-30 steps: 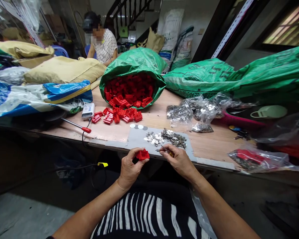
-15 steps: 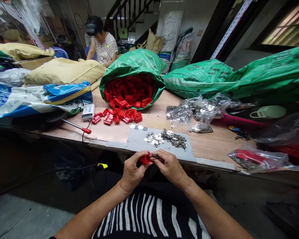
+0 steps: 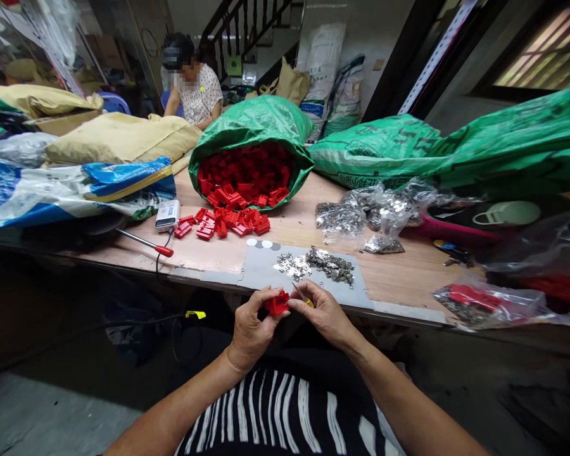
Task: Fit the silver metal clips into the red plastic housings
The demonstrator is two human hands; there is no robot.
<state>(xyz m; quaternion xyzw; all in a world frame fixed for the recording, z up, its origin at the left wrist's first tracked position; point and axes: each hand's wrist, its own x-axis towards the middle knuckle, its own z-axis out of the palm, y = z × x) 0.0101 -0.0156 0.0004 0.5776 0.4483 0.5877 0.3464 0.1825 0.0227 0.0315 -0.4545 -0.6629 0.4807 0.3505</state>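
Note:
My left hand (image 3: 255, 324) pinches a small red plastic part (image 3: 277, 303) between thumb and fingers, just off the table's front edge. Close on its right, my right hand (image 3: 323, 315) is closed on a small yellow-handled tool (image 3: 308, 303). Its thin metal shaft points up and left, apart from the red part; the exact kind of tip is too small to tell. Beyond my hands, a grey mat (image 3: 261, 273) carries a pile of shiny small metal pieces (image 3: 292, 266) beside a darker metal pile (image 3: 331, 266).
A green sack (image 3: 261, 117) lies open, spilling red plastic parts (image 3: 232, 221) onto the table. Plastic bags of metal pieces (image 3: 342, 218) lie to the right. A red-tipped metal rod (image 3: 145, 243) and a white device (image 3: 167, 215) are at left. Across the table sits another person (image 3: 202, 95).
The tool in my right hand has come away from the red part and tilted upward, and its yellow handle now shows. My left hand keeps holding the red part.

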